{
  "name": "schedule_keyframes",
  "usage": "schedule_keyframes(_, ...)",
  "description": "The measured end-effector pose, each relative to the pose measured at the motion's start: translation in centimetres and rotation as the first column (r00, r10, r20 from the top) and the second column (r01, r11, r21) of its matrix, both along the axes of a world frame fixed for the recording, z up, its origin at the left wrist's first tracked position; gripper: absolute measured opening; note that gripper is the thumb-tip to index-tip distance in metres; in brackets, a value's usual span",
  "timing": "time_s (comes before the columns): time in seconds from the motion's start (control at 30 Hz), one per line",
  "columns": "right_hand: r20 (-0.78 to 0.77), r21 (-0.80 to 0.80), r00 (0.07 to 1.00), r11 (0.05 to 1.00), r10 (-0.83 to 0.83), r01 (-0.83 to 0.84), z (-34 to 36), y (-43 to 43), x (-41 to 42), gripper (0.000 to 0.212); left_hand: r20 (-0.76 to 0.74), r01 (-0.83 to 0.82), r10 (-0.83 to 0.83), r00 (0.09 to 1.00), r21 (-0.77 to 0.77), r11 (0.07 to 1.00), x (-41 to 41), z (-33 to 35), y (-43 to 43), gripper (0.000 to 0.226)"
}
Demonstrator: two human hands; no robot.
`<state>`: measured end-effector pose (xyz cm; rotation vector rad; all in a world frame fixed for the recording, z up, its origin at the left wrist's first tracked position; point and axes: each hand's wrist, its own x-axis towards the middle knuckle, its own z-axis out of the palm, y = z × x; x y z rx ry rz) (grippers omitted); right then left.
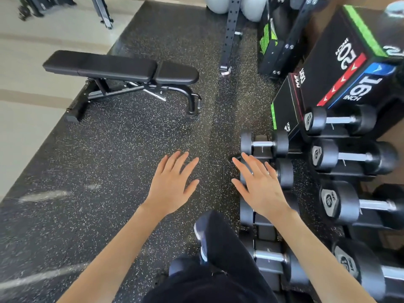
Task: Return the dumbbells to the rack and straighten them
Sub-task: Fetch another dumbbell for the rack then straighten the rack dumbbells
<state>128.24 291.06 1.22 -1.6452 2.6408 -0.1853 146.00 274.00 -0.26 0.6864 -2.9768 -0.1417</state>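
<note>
Splayed right hand (262, 189) over round-headed dumbbell (285, 177)

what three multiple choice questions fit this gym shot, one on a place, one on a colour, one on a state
1. Where is the weight bench?
A. on the dumbbell rack
B. on the speckled floor, beyond the left hand
C. leaning against a wall

2. What colour is the band marked 16 INCH on the plyo box?
A. orange
B. purple
C. blue

3. How are the left hand and right hand held?
A. fingers straight and spread, holding nothing
B. each gripping a dumbbell
C. both clenched into fists

Answers:
1 B: the bench stands on the floor up and to the left of the left hand.
2 C: the white 16 INCH lettering sits on a blue band, next to a red one.
3 A: both palms face down with the fingers extended and nothing in them.
</note>
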Motion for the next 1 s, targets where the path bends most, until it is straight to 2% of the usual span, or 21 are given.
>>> schedule_keyframes(0.4, 0.035, 0.002, 0.998, 0.999, 0.044, -0.044, -0.2, -10.9, -13.7, 0.055, 0.057, -0.066, 0.068, 0.996, -0.025, 0.997, -13.1, 0.8, -9.7, 0.057)
schedule_keyframes(0.67, -0.011, 0.004, 0.997, 0.997, 0.075, -0.075, 1.7, -18.7, -23.6, 0.056, 0.014, -0.065, 0.066, 0.998, -0.053, 0.996, -22.2, 2.4, -16.4, 0.057)
schedule_keyframes(0.83, 0.001, -0.037, 0.998, 0.997, 0.066, -0.066, 2.2, -21.9, -27.1, 0.057, 0.002, -0.068, 0.068, 0.998, -0.052, 0.996, -25.6, 2.5, -18.9, 0.056)
schedule_keyframes(1.0, 0.024, -0.014, 0.999, 0.999, 0.045, -0.044, 1.0, -24.4, -29.3, 0.056, -0.003, -0.045, 0.045, 0.999, -0.039, 0.998, -28.5, 1.0, -22.0, 0.055)
